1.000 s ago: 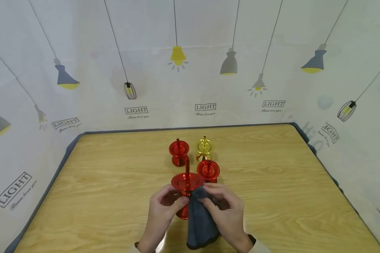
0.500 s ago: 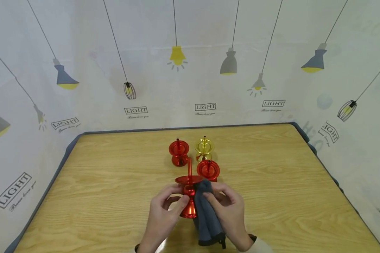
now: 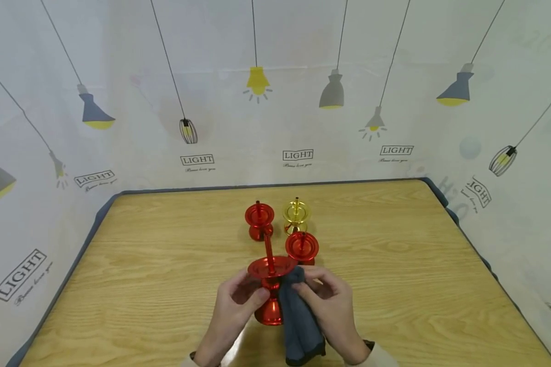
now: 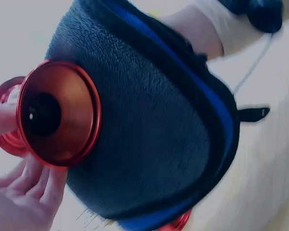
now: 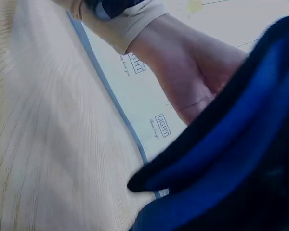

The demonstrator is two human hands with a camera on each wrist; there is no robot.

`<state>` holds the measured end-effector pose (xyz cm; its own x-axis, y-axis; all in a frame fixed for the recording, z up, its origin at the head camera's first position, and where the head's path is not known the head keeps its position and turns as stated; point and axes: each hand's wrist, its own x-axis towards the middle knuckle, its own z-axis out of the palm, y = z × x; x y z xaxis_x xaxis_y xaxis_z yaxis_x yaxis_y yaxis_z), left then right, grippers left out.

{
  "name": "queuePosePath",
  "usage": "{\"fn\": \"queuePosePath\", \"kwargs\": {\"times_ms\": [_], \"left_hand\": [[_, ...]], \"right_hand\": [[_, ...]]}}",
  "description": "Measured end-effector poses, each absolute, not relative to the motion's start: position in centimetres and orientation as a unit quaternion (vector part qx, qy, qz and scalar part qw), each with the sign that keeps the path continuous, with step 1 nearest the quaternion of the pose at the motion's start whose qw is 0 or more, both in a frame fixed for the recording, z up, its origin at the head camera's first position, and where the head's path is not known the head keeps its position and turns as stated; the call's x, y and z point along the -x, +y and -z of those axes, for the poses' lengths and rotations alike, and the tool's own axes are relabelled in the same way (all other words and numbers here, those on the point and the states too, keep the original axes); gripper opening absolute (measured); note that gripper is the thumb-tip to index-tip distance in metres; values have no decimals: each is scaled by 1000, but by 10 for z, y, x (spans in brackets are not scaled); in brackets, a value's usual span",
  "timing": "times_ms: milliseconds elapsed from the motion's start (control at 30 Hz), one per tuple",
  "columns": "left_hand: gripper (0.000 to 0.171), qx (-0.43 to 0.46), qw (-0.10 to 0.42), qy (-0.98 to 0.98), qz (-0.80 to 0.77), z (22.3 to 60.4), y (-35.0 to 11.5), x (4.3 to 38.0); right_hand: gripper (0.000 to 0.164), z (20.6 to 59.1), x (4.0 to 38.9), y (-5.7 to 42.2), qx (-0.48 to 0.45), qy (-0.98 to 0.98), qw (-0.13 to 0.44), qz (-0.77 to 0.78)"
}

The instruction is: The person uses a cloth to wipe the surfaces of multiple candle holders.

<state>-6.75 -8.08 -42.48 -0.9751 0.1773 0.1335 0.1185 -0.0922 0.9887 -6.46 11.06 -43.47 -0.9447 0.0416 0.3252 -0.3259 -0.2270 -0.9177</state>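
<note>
A shiny red candle holder (image 3: pixel 269 309) with a wide dish and a central rod is held up near the front of the table. My left hand (image 3: pixel 236 305) grips its stem from the left, thumb in front. In the left wrist view the hollow underside of its base (image 4: pixel 72 115) faces the camera. My right hand (image 3: pixel 332 306) pinches a dark blue-grey cloth (image 3: pixel 300 323) against the holder's right side, just under the dish. The cloth hangs down below the fingers; its folds and blue lining (image 5: pixel 221 178) fill much of the right wrist view and hide the right fingers there.
Behind the hands stand two smaller red candle holders, one at the back left (image 3: pixel 259 216) and one nearer right (image 3: pixel 302 247), plus a gold one (image 3: pixel 296 213). The wooden table (image 3: pixel 165 244) ends at a wall covering (image 3: pixel 229 117) printed with lamps.
The held candle holder moved slightly right and tilted, then came back left and a little lower. The cloth shifted right and stays against it. The three standing holders have not moved.
</note>
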Motion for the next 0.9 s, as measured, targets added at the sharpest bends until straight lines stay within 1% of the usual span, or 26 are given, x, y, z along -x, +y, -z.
{"fn": "queuePosePath", "kwargs": {"times_ms": [67,167,233,300,400,467,567,667,733,833,900], "left_hand": [[27,-91,8,676,-732,425,-78,67],[18,-90,-32,696,-711,426,-72,65],[16,-90,-59,717,-689,426,-68,65],[17,-88,-75,728,-676,427,-66,65],[18,-74,-74,732,-674,427,-66,67],[17,-81,-55,729,-677,427,-68,70],[21,-112,-1,713,-692,429,-76,75],[31,-152,57,674,-720,433,-85,81],[36,-170,80,652,-735,437,-91,83],[39,-176,83,650,-735,440,-97,89],[38,-155,61,665,-728,442,-101,97]], "right_hand": [[16,435,66,110,-108,-608,121,-777],[17,436,65,108,-107,-612,141,-770],[19,437,64,107,-116,-622,159,-758],[21,438,62,106,-136,-632,185,-741],[24,439,61,104,-172,-636,221,-719],[25,440,60,103,-182,-632,229,-718],[24,440,59,105,-154,-633,199,-732],[21,439,60,108,-114,-623,146,-760],[19,438,62,112,-100,-616,116,-773],[19,440,66,121,-81,-607,85,-786],[20,442,69,130,-57,-590,57,-803]]}}
